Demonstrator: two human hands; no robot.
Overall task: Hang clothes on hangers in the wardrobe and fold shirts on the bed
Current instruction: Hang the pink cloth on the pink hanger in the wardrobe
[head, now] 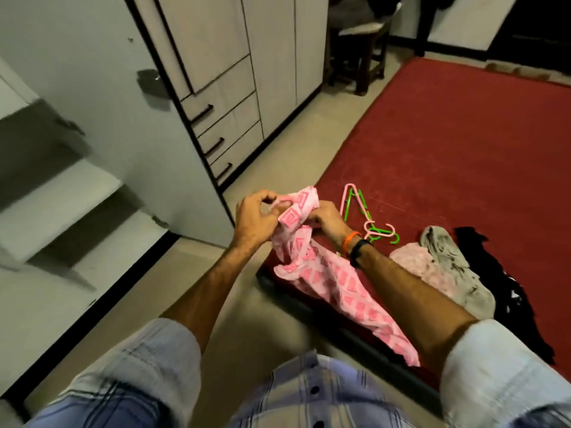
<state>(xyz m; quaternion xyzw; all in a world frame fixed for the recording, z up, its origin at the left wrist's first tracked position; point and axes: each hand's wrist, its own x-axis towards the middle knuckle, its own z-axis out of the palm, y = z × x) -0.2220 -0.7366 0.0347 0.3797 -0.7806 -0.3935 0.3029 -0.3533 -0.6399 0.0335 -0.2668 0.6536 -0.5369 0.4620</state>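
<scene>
Left hand (256,214): fingers curled, pinching the top edge of a pink patterned garment (324,273) between thumb and fingertips. Right hand (327,220): fingers curled round the same bunched top of the cloth, just beside the left hand; orange band and black band on that wrist. Both hands grasping, held above the near corner of the bed (463,149).

Garment hangs from the hands and trails down across the bed edge toward the person, lower end draped over the bed's dark side.

On the bed's red cover, just beyond the right hand: pink and green plastic hangers (367,217), tangled together. To the right of the wrist: a pale pink garment (417,267), a grey garment (451,261) partly over it, then a black garment (494,288), lying side by side.

Left of the bed: wardrobe (216,72) with drawers and dark handles; one door (92,103) stands open, shelves visible behind it. Beige floor (185,288). A wooden stool (361,57) stands at the far end.
</scene>
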